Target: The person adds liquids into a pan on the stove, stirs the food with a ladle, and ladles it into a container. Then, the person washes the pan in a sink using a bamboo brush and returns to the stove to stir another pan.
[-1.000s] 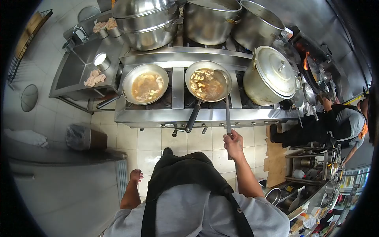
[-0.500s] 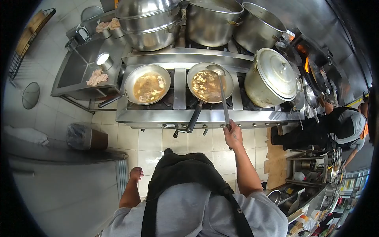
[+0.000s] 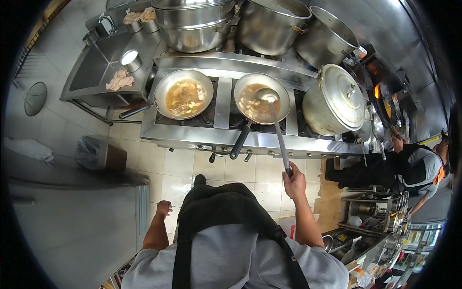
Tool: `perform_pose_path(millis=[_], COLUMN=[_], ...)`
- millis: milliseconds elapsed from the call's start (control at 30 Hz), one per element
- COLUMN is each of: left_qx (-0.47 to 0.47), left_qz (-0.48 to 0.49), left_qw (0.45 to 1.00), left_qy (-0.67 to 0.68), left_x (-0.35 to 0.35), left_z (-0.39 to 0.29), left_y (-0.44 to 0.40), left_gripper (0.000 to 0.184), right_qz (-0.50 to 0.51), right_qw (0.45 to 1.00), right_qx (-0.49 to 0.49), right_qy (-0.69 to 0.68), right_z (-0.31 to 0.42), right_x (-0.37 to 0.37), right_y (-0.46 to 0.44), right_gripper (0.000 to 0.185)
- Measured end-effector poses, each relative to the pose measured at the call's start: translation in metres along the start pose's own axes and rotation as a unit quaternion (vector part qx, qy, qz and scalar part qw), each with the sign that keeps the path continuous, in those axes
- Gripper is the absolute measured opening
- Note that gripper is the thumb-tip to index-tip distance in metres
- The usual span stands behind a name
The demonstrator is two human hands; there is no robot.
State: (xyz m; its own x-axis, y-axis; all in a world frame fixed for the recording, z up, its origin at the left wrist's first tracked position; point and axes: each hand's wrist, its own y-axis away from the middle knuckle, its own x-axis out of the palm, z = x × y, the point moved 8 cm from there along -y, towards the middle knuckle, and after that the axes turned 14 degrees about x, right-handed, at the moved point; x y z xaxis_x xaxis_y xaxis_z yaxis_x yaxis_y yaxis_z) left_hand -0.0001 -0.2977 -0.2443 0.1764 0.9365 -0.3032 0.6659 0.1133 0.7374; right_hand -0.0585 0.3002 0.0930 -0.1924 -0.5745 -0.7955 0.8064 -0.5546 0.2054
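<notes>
Your right hand (image 3: 294,183) grips the ladle (image 3: 279,132), its bowl in the right pan (image 3: 284,106); your left hand (image 3: 164,208), half-open, apparently holding nothing, is well apart from that pan. Soupy food (image 3: 249,105) there and in the left pan (image 3: 160,94) near it looks mid-cooking; I cannot tell what remains. The lidded pot (image 3: 332,101), right of the right pan, could crowd the ladle.

Ladle (image 3: 278,131): metal, round bowl, long straight shaft with a darker end. Bowl sits low in the right half of the pan (image 3: 262,78), among the food; shaft slopes out over the near rim, toward near right. Contact with rim cannot be determined.

Pan: round, pale metal, upright, dark handle (image 3: 240,140) pointing near and slightly left. Contents: brown broth (image 3: 251,111) with pale pieces, mostly toward the left.
</notes>
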Motion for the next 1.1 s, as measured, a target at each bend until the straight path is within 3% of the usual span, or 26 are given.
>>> perform_pose_path(millis=[100, 233, 433, 533, 633, 733, 833, 967, 1100], left_qx=[-0.012, -0.012, 0.002, 0.017, 0.023, 0.011, 0.003, -0.005, 0.006], left_qz=[0.004, 0.010, 0.003, 0.002, 0.007, 0.004, 0.009, 0.020, 0.013], left_qw=[1.000, 1.000, 1.000, 1.000, 1.000, 1.000, 1.000, 1.000, 1.000], left_qy=[-0.002, 0.002, -0.006, -0.002, -0.003, 0.003, -0.006, 0.003, -0.002], left_x=[0.001, 0.001, -0.007, -0.010, -0.013, -0.013, -0.012, -0.010, -0.008], left_z=[0.001, -0.004, -0.021, -0.027, -0.028, -0.022, -0.021, -0.015, -0.016], left_y=[-0.001, -0.006, -0.010, -0.011, -0.012, -0.009, -0.005, -0.008, -0.006], left_gripper=[0.027, 0.026, 0.022, 0.021, 0.023, 0.025, 0.027, 0.029, 0.028], right_qz=[0.116, 0.188, 0.224, 0.123, -0.007, 0.109, 0.214, 0.274, 0.178], right_qw=[0.934, 0.881, 0.882, 0.943, 0.992, 0.949, 0.876, 0.845, 0.919], right_qx=[0.136, 0.119, 0.151, 0.142, 0.013, 0.118, 0.156, 0.172, 0.155], right_qy=[-0.308, -0.418, -0.386, -0.274, -0.127, -0.273, -0.404, -0.425, -0.317], right_z=[-0.016, 0.004, 0.001, -0.001, 0.011, 0.013, 0.013, 0.005, 0.008], right_x=[0.018, 0.019, 0.028, 0.031, 0.020, 0.018, 0.019, 0.025, 0.030], right_y=[0.008, 0.016, 0.021, 0.022, 0.021, 0.026, 0.033, 0.038, 0.036], right_gripper=[0.040, 0.032, 0.032, 0.034, 0.035, 0.035, 0.034, 0.036, 0.039])
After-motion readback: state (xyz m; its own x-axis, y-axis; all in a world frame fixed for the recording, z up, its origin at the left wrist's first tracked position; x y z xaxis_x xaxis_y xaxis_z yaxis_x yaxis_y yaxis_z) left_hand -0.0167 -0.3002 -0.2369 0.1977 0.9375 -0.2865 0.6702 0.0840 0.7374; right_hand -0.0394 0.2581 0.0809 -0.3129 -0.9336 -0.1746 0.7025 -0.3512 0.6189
